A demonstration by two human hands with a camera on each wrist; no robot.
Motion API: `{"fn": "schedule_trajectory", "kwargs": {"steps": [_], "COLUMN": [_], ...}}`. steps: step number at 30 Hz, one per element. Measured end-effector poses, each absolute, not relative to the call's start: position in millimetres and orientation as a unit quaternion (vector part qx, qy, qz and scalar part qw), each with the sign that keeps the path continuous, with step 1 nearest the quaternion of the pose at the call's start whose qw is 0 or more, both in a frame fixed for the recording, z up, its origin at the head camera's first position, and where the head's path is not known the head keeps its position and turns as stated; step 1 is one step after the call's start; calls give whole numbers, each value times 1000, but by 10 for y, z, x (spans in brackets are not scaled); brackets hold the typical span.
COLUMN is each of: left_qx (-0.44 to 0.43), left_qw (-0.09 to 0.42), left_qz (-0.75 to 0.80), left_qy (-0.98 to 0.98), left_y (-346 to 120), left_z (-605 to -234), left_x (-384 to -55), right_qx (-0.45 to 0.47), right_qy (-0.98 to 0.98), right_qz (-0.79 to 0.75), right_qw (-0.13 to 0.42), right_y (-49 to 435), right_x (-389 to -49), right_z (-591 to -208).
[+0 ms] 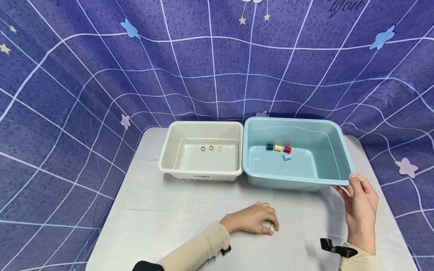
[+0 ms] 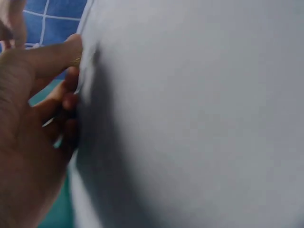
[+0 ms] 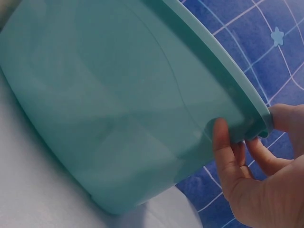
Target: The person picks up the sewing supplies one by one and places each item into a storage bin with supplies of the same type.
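On the table, my left hand (image 1: 255, 218) pinches a small gold-coloured ring (image 1: 272, 227) between thumb and fingers. In the left wrist view only a sliver of the ring (image 2: 76, 61) shows at the fingertips, close over the table surface. My right hand (image 1: 361, 199) grips the front right corner of the light-blue plastic bin (image 1: 295, 181), thumb on the rim and fingers beneath. From the right wrist, those fingers (image 3: 225, 152) lie against the bin's outer wall. Three similar rings (image 1: 211, 148) sit in a row inside the white bin (image 1: 200, 172).
Several small thread spools lie in the blue bin: a dark one (image 1: 269, 147), a yellow one (image 1: 278, 148), a red one (image 1: 287, 149) and a pale blue one (image 1: 287, 157). Both bins stand side by side on the white-covered table (image 1: 152, 210), before a purple-blue curtain (image 1: 190, 56).
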State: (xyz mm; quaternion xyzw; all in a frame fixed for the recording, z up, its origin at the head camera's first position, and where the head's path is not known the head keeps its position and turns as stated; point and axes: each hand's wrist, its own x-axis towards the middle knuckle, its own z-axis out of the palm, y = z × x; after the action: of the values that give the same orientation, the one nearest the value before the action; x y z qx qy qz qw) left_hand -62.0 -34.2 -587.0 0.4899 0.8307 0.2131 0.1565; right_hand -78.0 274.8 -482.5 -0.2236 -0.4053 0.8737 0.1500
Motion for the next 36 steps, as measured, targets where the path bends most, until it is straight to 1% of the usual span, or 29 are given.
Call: {"fn": "schedule_trajectory", "kwargs": {"steps": [2, 6, 21, 36], "left_qx": [499, 511, 504, 473], "left_qw": [171, 184, 168, 223], "left_qz": [204, 188, 179, 266], "left_qy": [825, 819, 828, 810], "left_y": [-360, -393, -593, -978], "left_z": [-5808, -5689, -5148, -4417], "left_x": [-647, -676, -754, -995], "right_qx": [-223, -223, -227, -220], "right_qy": [-405, -405, -412, -409], "right_qz": [874, 874, 871, 874], "right_qw": [150, 150, 141, 141], "right_y": [2751, 2757, 2767, 2778], "right_x": [-781, -784, -783, -777], "right_z": [-4829, -4839, -4865, -4877]}}
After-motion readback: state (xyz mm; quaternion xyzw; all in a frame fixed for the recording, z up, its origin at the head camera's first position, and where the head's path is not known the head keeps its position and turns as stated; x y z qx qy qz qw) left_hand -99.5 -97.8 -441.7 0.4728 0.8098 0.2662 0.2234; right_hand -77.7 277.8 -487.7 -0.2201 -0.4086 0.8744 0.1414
